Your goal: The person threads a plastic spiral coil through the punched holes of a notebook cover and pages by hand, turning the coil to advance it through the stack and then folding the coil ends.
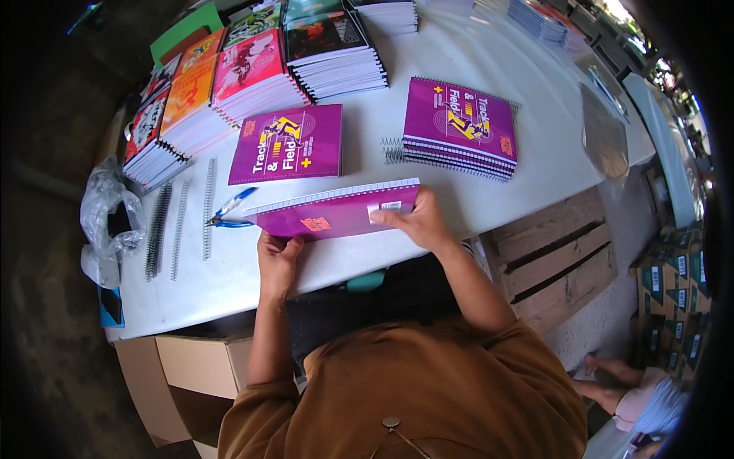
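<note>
A purple notebook (336, 212) is held tilted above the table's near edge, its punched edge facing away from me and its page edges showing. I see no coil along those holes. My left hand (277, 262) grips its left lower corner, thumb on the cover. My right hand (420, 222) clasps the right end, thumb beside a white label. Just beyond lies another purple notebook (287, 145), flat on the table. To the right stands a stack of purple notebooks (459, 126), with loose wire coils (394, 151) at its left side. Blue-handled pliers (232, 210) lie left of the held notebook.
Loose spiral coils (158, 229) lie on the white table (218, 294) at left, beside a clear plastic bag (111, 218). Stacked bound books (256, 73) fill the far left. Below are an open cardboard box (191, 363) and a wooden pallet (554, 252). Another person's legs (612, 379) show lower right.
</note>
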### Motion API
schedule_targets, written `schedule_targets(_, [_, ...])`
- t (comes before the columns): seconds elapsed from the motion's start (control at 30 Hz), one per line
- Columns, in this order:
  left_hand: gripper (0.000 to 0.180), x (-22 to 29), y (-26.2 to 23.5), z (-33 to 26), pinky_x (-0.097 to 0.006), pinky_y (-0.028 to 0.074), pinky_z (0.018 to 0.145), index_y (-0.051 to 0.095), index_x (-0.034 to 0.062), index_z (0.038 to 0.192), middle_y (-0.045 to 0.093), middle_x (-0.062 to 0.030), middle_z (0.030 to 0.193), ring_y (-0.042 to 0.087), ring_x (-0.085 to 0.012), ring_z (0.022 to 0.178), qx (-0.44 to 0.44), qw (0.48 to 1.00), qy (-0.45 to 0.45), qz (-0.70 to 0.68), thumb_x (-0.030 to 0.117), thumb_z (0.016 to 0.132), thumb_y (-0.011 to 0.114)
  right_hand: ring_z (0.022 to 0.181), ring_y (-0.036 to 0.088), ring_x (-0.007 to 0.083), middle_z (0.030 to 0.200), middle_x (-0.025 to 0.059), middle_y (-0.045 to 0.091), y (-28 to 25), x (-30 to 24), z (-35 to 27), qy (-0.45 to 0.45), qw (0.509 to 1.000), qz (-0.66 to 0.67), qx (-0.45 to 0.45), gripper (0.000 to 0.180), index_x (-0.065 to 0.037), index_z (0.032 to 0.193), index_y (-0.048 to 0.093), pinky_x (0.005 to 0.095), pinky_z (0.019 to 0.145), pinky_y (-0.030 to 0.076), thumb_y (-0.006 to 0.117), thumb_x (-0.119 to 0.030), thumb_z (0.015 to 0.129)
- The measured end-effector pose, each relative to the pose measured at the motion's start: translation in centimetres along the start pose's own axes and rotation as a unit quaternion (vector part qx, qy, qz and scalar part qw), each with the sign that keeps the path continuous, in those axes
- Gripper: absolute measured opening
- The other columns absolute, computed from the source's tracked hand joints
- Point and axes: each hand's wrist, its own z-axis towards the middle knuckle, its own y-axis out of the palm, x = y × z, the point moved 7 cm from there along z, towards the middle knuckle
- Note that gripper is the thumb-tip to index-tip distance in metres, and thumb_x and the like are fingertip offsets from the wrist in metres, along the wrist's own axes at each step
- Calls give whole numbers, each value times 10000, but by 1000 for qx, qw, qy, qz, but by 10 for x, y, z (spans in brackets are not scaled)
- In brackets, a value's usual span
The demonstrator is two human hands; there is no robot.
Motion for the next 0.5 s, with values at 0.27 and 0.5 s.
schedule_targets(0.27, [246, 50, -84, 64, -427, 449, 676, 586, 59, 977, 590, -157, 888, 576, -344, 798, 133, 758, 239, 592, 53, 731, 577, 787, 610, 108, 880, 84, 672, -3, -6, 6, 16, 999, -35, -38, 192, 23, 968, 633, 246, 729, 490, 669, -33, 788])
schedule_targets(0.5, [277, 56, -179, 128, -362, 483, 715, 566, 14, 1000, 618, -154, 927, 608, -237, 804, 192, 812, 15, 550, 235, 842, 511, 794, 582, 68, 914, 54, 679, 19, -30, 8, -55, 994, -30, -87, 259, -17, 1073, 637, 211, 727, 477, 624, -8, 815])
